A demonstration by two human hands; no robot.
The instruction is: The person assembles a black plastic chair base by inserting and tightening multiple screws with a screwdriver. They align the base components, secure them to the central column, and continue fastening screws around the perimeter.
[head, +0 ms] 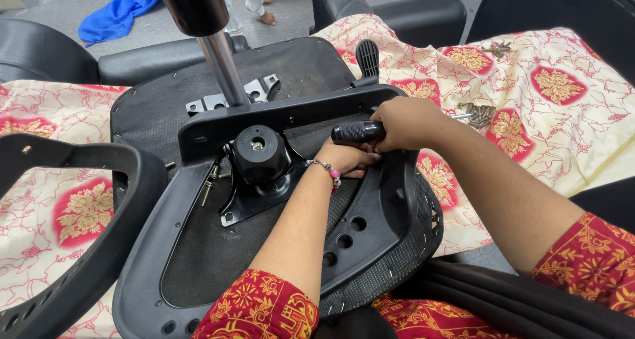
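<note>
Right hand (405,122) fingers closed around black screwdriver handle (357,132), left hand (347,160) fingers curled beneath it, grip unclear, on upturned chair seat's black frame (198,200) beside tilt mechanism (260,155).

- Screwdriver (358,132): black ribbed handle, lying roughly level, gripped at its right end; its tip is hidden.
- Chair seat (198,246): black, upside down on patterned cloth, with a metal plate and black knob at centre.

Bench covered by cream cloth (582,124) with red-and-gold medallion print. Lying on cloth: upturned black chair seat (218,246) at centre; black curved armrest frame (79,246) at left; small heaps of screws (477,113) near far right side.
</note>
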